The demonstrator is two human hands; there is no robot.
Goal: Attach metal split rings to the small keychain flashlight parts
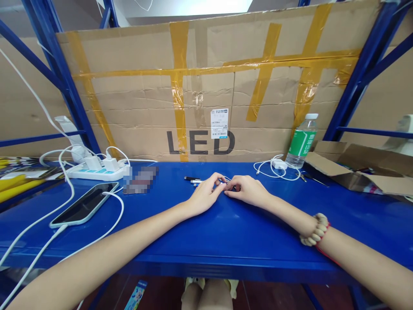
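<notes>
Your forearms reach out across the blue shelf (226, 232), backed by a taped cardboard sheet (206, 86) marked LED, and both hands meet near the middle of its far half. To your left lie a phone (84, 203) on its white cable and a power strip (97, 171) with chargers plugged in; to your right stand a green-labelled water bottle (301, 142), a coiled white cable (274, 168) and an open cardboard box (355, 170). Your left hand (204, 196) and right hand (248, 189) rest on the shelf with fingertips drawn close together, pinching a small part (225, 184) between them; it is too tiny and too covered to name. Just beyond your left fingertips lie a few small metal pieces (193, 180), dark and silvery, near but not touching the hand. Judging by their size, these are light, stiff and likely to roll or slip on the smooth painted surface, so you would take each with a fingertip pinch across its middle. The bead bracelet (314, 230) sits on your right wrist.
</notes>
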